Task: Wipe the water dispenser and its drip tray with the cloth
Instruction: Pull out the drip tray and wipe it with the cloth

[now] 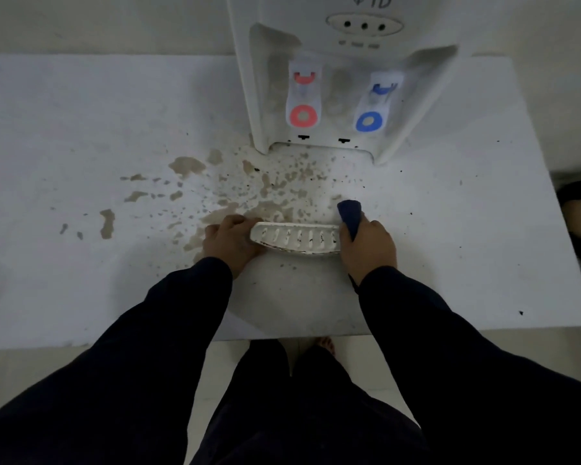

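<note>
**A:** Two hands at the tray (pixel 296 238), I see. Your left hand (pixel 232 241) has its fingers curled tight round the tray's left end, thumb up along the top edge.

**B:** Yep, and your right hand (pixel 369 250) is fisted round the blue cloth (pixel 349 213). A wad of it pokes out above your knuckles and sits right against the tray's right end. Can't tell if those fingers catch the tray too or just the cloth.

**A:** Where's the tray though? Looks out of the dispenser (pixel 349 55) to me.

**B:** It is. You've got it well in front of the dispenser, over the table (pixel 81 129), tipped so the slotted face points up at you. Dark gunk in the slots. Can't tell whether its lower edge touches the table.

**A:** And the brown stains (pixel 185 164) are splattered on the table from the dispenser's foot out to your left hand.

**B:** Red tap (pixel 303 95) and blue tap (pixel 374 102) hang in the dispenser's recess, both well apart from your hands.
</note>
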